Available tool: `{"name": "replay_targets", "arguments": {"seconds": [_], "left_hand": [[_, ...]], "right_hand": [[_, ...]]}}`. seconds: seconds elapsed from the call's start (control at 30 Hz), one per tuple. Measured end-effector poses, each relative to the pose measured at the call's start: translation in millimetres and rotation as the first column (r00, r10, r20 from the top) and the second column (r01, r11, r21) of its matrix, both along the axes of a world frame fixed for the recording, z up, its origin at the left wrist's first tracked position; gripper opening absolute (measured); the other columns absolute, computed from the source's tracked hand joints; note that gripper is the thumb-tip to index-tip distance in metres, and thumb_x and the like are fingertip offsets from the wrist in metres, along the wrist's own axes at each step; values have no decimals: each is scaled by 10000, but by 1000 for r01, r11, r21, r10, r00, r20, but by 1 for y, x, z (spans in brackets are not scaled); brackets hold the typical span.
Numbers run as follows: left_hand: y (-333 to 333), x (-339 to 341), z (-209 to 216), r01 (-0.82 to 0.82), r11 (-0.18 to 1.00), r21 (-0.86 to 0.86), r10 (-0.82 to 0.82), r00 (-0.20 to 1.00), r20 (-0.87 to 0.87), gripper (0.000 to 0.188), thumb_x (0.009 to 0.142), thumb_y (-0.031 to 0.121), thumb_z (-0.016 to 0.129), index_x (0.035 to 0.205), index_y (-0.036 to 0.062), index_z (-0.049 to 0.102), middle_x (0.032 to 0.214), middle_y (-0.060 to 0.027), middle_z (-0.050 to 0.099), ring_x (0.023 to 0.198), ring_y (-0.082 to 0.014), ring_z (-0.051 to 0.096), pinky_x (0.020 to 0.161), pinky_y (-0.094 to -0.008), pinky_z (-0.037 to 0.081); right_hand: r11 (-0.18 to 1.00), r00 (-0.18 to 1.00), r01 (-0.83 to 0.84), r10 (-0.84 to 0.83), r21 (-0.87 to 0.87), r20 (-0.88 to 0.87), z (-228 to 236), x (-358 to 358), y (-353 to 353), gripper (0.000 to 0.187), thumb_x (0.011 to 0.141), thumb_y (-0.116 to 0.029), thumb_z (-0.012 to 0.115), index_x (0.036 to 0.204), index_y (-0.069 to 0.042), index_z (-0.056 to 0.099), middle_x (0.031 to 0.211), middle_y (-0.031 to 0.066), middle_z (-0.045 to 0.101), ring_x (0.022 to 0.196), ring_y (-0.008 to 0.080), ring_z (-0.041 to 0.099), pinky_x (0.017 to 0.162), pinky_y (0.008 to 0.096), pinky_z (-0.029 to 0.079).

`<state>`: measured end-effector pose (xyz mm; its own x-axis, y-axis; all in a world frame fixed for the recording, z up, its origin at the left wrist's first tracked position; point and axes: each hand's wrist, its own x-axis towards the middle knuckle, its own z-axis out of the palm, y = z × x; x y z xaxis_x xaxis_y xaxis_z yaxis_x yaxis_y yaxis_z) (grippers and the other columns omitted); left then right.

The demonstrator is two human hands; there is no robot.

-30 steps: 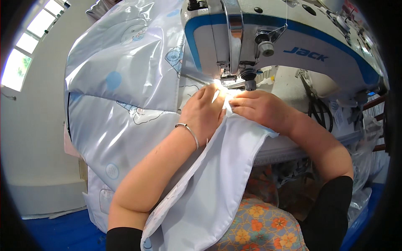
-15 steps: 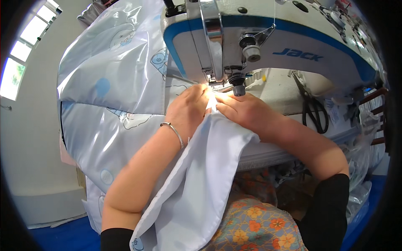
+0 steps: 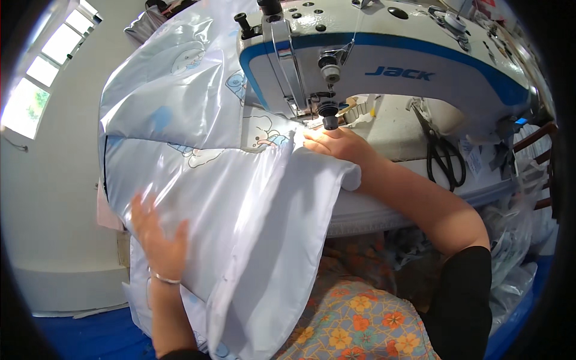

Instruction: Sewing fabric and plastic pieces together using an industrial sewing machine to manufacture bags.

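Note:
A white and blue sewing machine (image 3: 384,66) stands over a large sheet of shiny pale fabric (image 3: 192,162) with printed cartoon figures and blue dots. Close to the lit needle area, my right hand (image 3: 339,146) presses on the fabric's edge, its fingers bent together over the cloth. My left hand (image 3: 161,237) is at the left side of the fabric, fingers spread and slightly blurred, gripping nothing. From the needle area the fabric hangs in a long fold over the table's front edge toward my lap.
Black-handled scissors (image 3: 444,159) lie on the machine table right of the needle. Clear plastic bags (image 3: 516,222) hang at the right edge. A patterned orange-flower cloth (image 3: 360,318) covers my lap. At the far left are a white wall (image 3: 60,204) and a window.
My left hand has left the needle area and moved left and nearer, opening its fingers. My right hand stays by the needle. The whole view has shifted slightly.

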<state>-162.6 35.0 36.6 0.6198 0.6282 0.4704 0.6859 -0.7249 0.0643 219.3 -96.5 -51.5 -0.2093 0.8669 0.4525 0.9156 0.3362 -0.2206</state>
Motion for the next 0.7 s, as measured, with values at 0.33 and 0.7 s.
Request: {"name": "replay_targets", "arguments": {"seconds": [0.33,0.7], "left_hand": [[8,-91,-63,374,466,-802,708,385,592,479,924,82,634,1367,-51,511,1266,-171,631,1057,-278,653,908,-377,550],[88,-45,-2,-255,957,136,191,911,365,570,918,189,672,1371,-106,489,1367,-289,551,1286,-394,533,1105,-431,401]], "right_hand": [[998,995,34,-39,-52,-96,2,-1,-3,362,830,-141,616,1167,-12,641,1228,167,645,1151,316,587,1000,423,474],[998,998,-62,61,-15,-20,11,-20,-19,505,794,-29,604,1299,-14,599,1369,161,594,1289,329,542,1104,442,428]]}}
